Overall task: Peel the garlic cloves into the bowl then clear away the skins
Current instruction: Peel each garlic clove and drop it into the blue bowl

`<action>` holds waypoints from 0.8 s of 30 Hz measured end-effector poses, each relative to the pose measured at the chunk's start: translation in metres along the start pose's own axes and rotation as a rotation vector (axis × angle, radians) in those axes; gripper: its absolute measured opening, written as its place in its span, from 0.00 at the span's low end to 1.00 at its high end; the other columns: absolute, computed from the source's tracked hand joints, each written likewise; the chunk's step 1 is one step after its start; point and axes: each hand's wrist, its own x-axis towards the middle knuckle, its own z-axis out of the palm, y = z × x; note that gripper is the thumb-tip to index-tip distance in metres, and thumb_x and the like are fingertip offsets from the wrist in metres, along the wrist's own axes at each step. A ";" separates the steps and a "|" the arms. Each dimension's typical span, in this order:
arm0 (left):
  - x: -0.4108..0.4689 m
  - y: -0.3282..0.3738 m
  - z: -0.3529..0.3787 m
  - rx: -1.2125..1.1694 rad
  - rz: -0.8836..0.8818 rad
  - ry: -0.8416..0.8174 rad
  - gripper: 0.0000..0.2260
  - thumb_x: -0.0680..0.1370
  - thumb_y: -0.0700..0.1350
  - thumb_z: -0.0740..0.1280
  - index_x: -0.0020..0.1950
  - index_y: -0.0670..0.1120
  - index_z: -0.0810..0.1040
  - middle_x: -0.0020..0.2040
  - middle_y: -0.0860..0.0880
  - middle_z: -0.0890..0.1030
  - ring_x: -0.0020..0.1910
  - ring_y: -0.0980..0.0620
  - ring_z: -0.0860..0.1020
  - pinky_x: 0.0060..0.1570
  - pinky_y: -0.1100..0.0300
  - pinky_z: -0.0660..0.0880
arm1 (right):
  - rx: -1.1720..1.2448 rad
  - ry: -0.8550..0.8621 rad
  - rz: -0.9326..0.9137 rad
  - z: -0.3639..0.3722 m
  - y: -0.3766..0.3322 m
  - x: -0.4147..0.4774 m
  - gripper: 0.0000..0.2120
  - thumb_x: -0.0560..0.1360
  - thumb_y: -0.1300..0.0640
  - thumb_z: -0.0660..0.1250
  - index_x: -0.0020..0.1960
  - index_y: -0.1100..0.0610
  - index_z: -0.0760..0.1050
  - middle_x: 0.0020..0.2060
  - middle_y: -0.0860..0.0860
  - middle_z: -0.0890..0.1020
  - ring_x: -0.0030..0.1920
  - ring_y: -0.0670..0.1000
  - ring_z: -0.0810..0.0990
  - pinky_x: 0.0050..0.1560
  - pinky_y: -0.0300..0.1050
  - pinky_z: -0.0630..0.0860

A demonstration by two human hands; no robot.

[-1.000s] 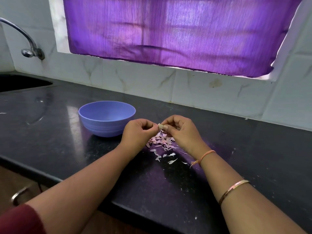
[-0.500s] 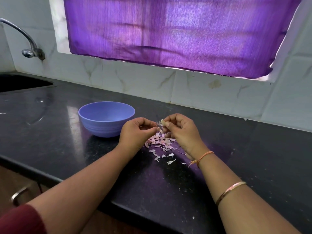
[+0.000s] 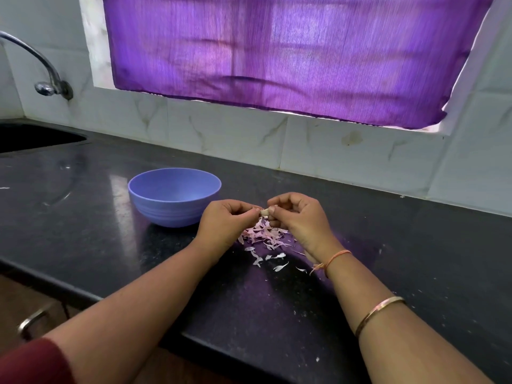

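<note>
I pinch the garlic clove (image 3: 264,212) between the curled fingertips of my left hand (image 3: 225,224) and right hand (image 3: 299,218), above the skins (image 3: 263,235) on the bench (image 3: 83,217). Its long axis seems to run 9 to 3 o'clock. The bowl (image 3: 166,214) lies about 9 o'clock from it, just beside my left hand, the nearer one for the drop
</note>
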 end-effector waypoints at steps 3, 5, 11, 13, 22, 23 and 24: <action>0.000 0.000 -0.001 -0.027 -0.011 -0.034 0.04 0.74 0.39 0.70 0.40 0.46 0.83 0.39 0.42 0.84 0.41 0.48 0.82 0.51 0.53 0.79 | 0.053 -0.002 0.023 -0.001 -0.001 0.000 0.05 0.72 0.72 0.66 0.45 0.65 0.77 0.35 0.57 0.80 0.32 0.49 0.79 0.37 0.39 0.80; -0.001 0.001 0.000 -0.063 -0.014 -0.058 0.03 0.74 0.39 0.70 0.42 0.45 0.83 0.40 0.40 0.84 0.40 0.50 0.81 0.49 0.56 0.79 | 0.099 -0.002 0.041 -0.002 -0.001 0.001 0.05 0.72 0.72 0.67 0.44 0.64 0.77 0.35 0.58 0.80 0.31 0.48 0.79 0.37 0.39 0.81; -0.001 0.003 0.000 -0.150 -0.028 -0.101 0.03 0.75 0.38 0.69 0.45 0.42 0.83 0.41 0.42 0.84 0.39 0.53 0.82 0.44 0.64 0.80 | 0.189 -0.011 0.083 -0.004 -0.002 0.002 0.04 0.72 0.72 0.66 0.44 0.65 0.77 0.34 0.59 0.79 0.30 0.48 0.78 0.37 0.38 0.80; -0.001 0.002 0.001 -0.163 -0.031 -0.104 0.03 0.74 0.37 0.69 0.45 0.41 0.82 0.40 0.43 0.84 0.39 0.53 0.82 0.44 0.65 0.80 | 0.179 -0.013 0.084 -0.004 -0.002 0.001 0.04 0.72 0.72 0.66 0.43 0.65 0.77 0.34 0.58 0.79 0.29 0.47 0.78 0.38 0.39 0.80; -0.001 0.003 0.000 -0.144 -0.026 -0.096 0.03 0.74 0.36 0.69 0.43 0.40 0.82 0.35 0.46 0.84 0.34 0.57 0.82 0.38 0.68 0.78 | 0.217 -0.076 0.124 -0.005 -0.005 -0.003 0.04 0.73 0.72 0.65 0.44 0.66 0.76 0.33 0.57 0.79 0.30 0.48 0.78 0.38 0.38 0.79; -0.001 0.003 0.000 -0.149 -0.031 -0.094 0.03 0.74 0.36 0.69 0.42 0.41 0.82 0.35 0.46 0.84 0.34 0.57 0.82 0.38 0.68 0.78 | 0.228 -0.080 0.125 -0.005 -0.006 -0.003 0.04 0.73 0.72 0.64 0.45 0.66 0.76 0.33 0.57 0.79 0.30 0.47 0.78 0.38 0.38 0.79; 0.000 0.002 0.000 -0.164 -0.039 -0.096 0.03 0.74 0.36 0.68 0.42 0.41 0.81 0.34 0.47 0.83 0.34 0.57 0.82 0.38 0.68 0.78 | 0.238 -0.082 0.124 -0.004 -0.007 -0.003 0.04 0.73 0.72 0.64 0.45 0.66 0.76 0.34 0.57 0.79 0.30 0.47 0.78 0.38 0.37 0.79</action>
